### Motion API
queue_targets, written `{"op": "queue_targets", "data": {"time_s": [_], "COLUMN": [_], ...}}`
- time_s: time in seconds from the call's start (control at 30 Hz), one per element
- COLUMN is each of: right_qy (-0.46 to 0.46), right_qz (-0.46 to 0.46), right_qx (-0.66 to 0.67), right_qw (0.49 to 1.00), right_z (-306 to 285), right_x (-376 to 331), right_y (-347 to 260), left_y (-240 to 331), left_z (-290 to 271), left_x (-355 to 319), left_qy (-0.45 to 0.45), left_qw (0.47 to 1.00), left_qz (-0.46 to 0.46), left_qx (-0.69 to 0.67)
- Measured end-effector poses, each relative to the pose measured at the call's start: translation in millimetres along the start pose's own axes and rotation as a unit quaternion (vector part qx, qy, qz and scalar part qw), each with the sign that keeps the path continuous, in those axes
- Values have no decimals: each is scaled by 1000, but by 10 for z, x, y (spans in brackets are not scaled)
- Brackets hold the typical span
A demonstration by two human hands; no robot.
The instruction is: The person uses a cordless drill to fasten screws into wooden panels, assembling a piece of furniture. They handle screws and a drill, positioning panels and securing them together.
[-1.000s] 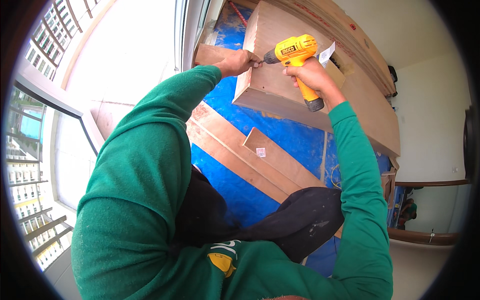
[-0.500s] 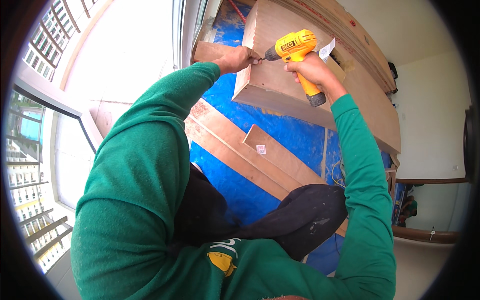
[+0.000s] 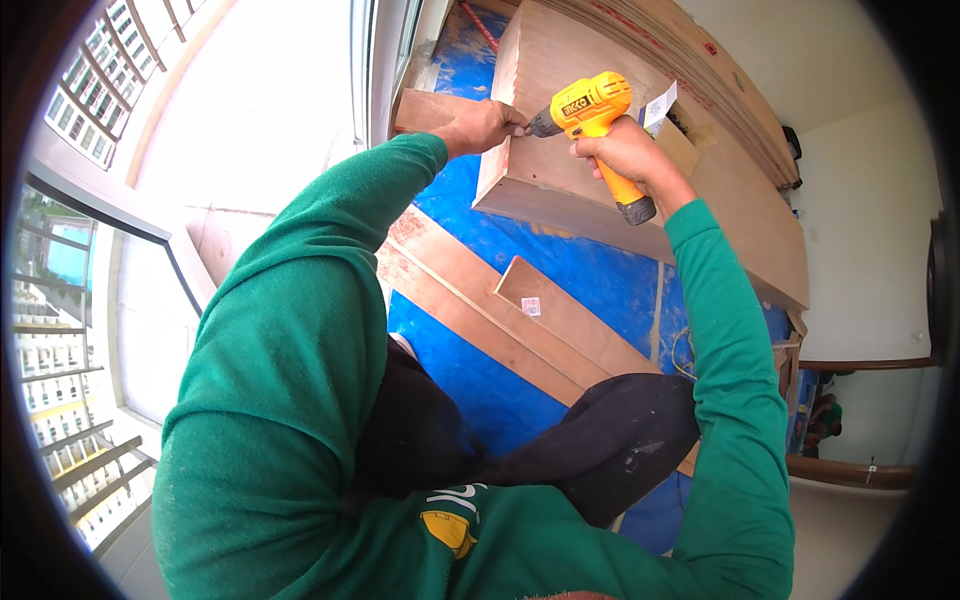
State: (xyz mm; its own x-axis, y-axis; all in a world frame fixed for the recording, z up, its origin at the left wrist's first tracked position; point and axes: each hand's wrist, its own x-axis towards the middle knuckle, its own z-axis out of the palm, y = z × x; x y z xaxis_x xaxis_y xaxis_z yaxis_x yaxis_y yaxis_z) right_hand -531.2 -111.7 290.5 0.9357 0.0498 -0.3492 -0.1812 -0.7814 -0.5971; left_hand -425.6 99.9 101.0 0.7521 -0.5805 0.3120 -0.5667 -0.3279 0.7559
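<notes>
drill [image 3: 592, 103]: yellow body, dark chuck, dark base; i hold it over the near left part of the wooden box, chuck directed left and slightly down in my view.
right hand [image 3: 632, 156]: clenched around the drill's handle; the base protrudes below my palm. trigger position is hidden.
left hand [image 3: 484, 128]: fingers curled together at the chuck's nose; whether i pinch a bit or a screw there is too small to tell.
wooden box [image 3: 560, 180]: lies under the drill; the chuck's nose is at the left edge of its broad face. contact between nose and wood cannot be told.
wood strip [image 3: 430, 110]: behind my left wrist, left of the box.
white paper [image 3: 660, 104]: tilted up, just beyond my right hand.
long boards [image 3: 455, 308]: side by side on the floor, running diagonally toward my dark trousers [image 3: 625, 430].
short board [image 3: 590, 325]: beside the long boards, on the box side; pale tag [image 3: 531, 307] near its left end.
blue sheet [image 3: 600, 262]: floor covering, visible between the box and the boards.
sleeves [image 3: 725, 320]: green, reaching to both my wrists.
</notes>
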Motion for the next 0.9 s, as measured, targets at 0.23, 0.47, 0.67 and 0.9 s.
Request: {"op": "queue_targets", "data": {"time_s": [0.23, 0.47, 0.67, 0.9], "right_qy": [10, 22, 29, 42], "right_qz": [-40, -47, -44, -52], "right_qx": [37, 40, 27, 24], "right_qw": [998, 998, 998, 997], "right_z": [-50, -117, -179, -250], "right_x": [-18, -98, -97, -64], "right_y": [-4, -93, -97, -71], "left_y": [-31, -69, -62, -82], "left_z": [20, 13, -67, -134], "left_x": [-2, 28, 178, 333], "left_qy": [-4, -17, 23, 21], "left_qw": [999, 999, 997, 996], "left_qz": [-22, -33, -49, -77], "left_qx": [-32, -39, -57, -30]}}
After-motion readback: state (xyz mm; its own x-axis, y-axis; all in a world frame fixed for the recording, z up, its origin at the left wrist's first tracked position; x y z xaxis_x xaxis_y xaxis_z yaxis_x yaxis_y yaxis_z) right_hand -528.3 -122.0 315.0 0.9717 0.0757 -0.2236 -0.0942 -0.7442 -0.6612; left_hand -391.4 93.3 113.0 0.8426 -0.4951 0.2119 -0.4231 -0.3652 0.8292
